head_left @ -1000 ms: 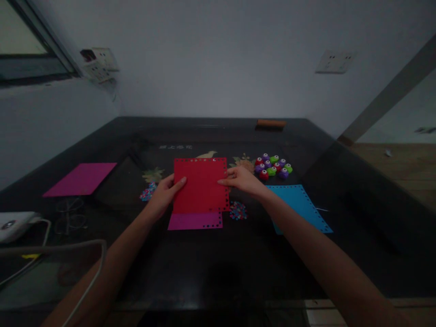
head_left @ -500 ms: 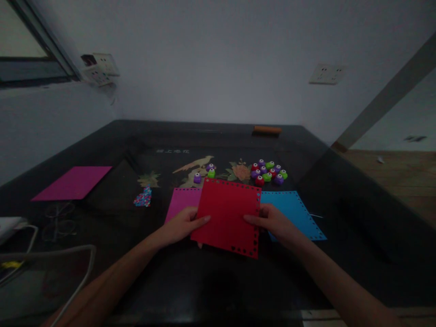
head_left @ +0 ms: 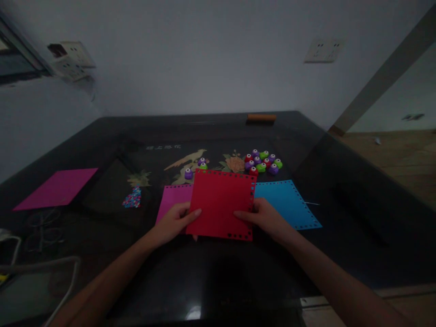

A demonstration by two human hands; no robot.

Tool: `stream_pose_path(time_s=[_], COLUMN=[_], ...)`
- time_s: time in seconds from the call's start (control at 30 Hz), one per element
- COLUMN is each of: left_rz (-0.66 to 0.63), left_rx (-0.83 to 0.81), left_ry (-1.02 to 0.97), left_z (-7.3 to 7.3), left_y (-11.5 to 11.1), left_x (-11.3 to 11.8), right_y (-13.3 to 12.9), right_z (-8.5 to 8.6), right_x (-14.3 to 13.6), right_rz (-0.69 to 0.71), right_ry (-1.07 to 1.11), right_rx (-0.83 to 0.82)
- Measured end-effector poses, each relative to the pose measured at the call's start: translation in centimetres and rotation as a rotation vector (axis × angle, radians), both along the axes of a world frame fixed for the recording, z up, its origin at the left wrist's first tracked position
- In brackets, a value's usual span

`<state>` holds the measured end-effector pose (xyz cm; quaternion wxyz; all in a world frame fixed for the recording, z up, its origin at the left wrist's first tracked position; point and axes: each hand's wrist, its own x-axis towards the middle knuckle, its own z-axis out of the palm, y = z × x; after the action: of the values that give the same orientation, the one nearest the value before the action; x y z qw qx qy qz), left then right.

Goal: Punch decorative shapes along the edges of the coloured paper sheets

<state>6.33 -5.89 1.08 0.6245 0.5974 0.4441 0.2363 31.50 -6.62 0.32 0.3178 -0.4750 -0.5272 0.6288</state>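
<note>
A square red sheet (head_left: 220, 204) with holes punched along its edges is held up before me, above the dark table. My left hand (head_left: 176, 220) pinches its left edge, thumb on the front and fingers behind. On the opposite edge my right hand (head_left: 267, 218) grips it the same way. Partly hidden behind the red sheet, a pink sheet (head_left: 170, 200) with punched holes lies at the left. A blue punched sheet (head_left: 284, 202) lies at the right, with a thin white strand (head_left: 311, 203) beside its edge.
Several eyed purple, green and red pieces (head_left: 262, 162) cluster at the back right; a few more (head_left: 189, 173) sit behind the red sheet. Small coloured beads (head_left: 132, 198) lie left, near a magenta sheet (head_left: 56, 187). A brown roll (head_left: 261, 117) rests by the wall.
The red sheet has levelled out a little in my hands, its lower edge less slanted. The whole view has shifted slightly, and both hands keep the same hold.
</note>
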Motion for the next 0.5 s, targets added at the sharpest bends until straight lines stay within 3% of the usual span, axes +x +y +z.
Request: stream_pose_path(time_s=[0.2,0.4,0.5], left_rz=[0.014,0.204,0.275], left_rx=[0.092,0.391,0.429], left_ry=[0.026,0.127,0.115], left_z=[0.0,-1.0,-1.2], left_y=[0.1,0.9,1.2], left_x=[-0.1,-0.8,-0.8], right_y=[0.3,0.3,0.5], right_z=[-0.3,0.0,-0.1], right_x=[0.0,0.1,0.3], right_rz=[-0.044,-0.078,-0.094], right_ry=[0.043,0.065,0.040], right_rx=[0.024,0.035,0.043])
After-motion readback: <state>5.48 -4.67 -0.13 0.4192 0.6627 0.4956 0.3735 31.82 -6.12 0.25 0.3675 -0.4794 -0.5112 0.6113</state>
